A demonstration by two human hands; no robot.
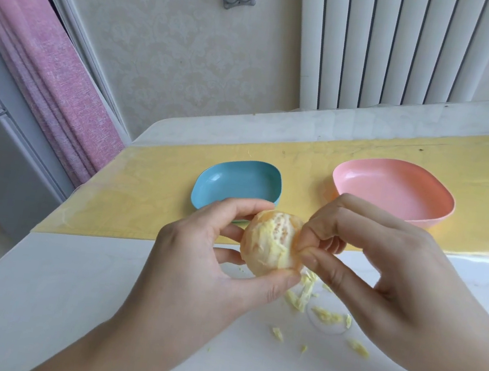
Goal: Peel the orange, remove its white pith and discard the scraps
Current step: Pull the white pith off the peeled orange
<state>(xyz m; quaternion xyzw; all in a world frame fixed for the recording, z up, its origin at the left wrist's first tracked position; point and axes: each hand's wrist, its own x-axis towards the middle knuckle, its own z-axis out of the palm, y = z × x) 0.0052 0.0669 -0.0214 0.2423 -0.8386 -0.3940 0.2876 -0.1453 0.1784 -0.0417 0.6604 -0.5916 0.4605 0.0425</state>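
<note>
A peeled orange (269, 245), pale and still streaked with white pith, is held above the white table. My left hand (195, 257) grips it from the left, thumb under it and fingers over its top. My right hand (382, 267) pinches a strand of pith at the orange's right side between thumb and forefinger. Several pale yellow pith scraps (325, 314) lie on the table below the fruit.
A blue dish (237, 181) and a pink dish (393, 190), both with nothing in them, stand on a yellow mat (148, 190) behind the hands. A white radiator (397, 49) and wall lie beyond the table's far edge. A pink curtain (34, 61) hangs at left.
</note>
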